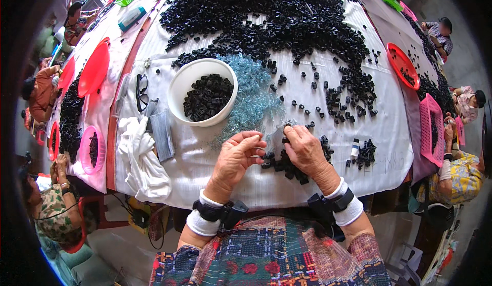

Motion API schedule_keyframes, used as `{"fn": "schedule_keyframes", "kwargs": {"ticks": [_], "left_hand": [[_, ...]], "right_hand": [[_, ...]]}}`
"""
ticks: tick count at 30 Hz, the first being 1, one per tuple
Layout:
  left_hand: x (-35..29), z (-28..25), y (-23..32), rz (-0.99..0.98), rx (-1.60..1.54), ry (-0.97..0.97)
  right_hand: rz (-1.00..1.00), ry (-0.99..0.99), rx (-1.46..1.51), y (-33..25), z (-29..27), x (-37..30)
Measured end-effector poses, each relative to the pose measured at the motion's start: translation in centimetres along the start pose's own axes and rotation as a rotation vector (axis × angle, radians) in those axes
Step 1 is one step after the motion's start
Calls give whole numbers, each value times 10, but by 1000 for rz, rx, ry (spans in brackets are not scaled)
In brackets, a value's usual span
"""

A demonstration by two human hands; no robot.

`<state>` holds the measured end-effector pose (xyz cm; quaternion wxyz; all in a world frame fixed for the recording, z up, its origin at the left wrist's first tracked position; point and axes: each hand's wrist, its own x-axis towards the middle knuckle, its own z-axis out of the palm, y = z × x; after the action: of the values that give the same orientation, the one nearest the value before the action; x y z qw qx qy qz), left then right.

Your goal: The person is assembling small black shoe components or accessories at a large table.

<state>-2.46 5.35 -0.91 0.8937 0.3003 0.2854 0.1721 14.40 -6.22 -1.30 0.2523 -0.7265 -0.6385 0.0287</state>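
Observation:
My left hand (pixel 239 155) is held above the near part of the table, thumb and forefinger pinched together. What they hold, if anything, is too small to name. Just to its right, my right hand (pixel 306 150) has its fingers closed, with the fingertips over a little greyish cluster that I cannot make out. Under and around the right hand lies a small group of black plastic parts (pixel 290 169). Beyond my hands spreads a pile of clear bluish small pieces (pixel 251 109), beside a white bowl (pixel 176 97) holding more black parts.
A large heap of black parts (pixel 256 34) covers the far table. Left are eyeglasses (pixel 141 92), a white cloth (pixel 141 158) and a grey cloth-like piece (pixel 162 134). A small white bottle (pixel 354 149) stands right. Other people sit at neighbouring tables with red trays (pixel 403 65) and pink baskets (pixel 431 129).

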Motion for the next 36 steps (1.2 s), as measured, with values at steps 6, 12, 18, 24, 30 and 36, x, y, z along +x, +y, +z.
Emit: {"fn": "schedule_keyframes", "kwargs": {"ticks": [6, 12, 18, 24, 30, 36], "left_hand": [[3, 13, -8, -50, 101, -39], [4, 22, -9, -35, 273, -126], [-1, 17, -6, -89, 184, -82], [-1, 6, -9, -82, 62, 10], [-2, -2, -11, -71, 30, 6], [-5, -3, -12, -55, 29, 1]], "right_hand": [[-84, 96, 104, -19, -24, -2], [-229, 124, 208, -30, -39, -4], [76, 178, 481, -16, -30, -6], [82, 183, 298, -1, -16, 3], [25, 79, -114, -2, 10, 16], [-6, 84, -249, -3, 15, 17]]}}
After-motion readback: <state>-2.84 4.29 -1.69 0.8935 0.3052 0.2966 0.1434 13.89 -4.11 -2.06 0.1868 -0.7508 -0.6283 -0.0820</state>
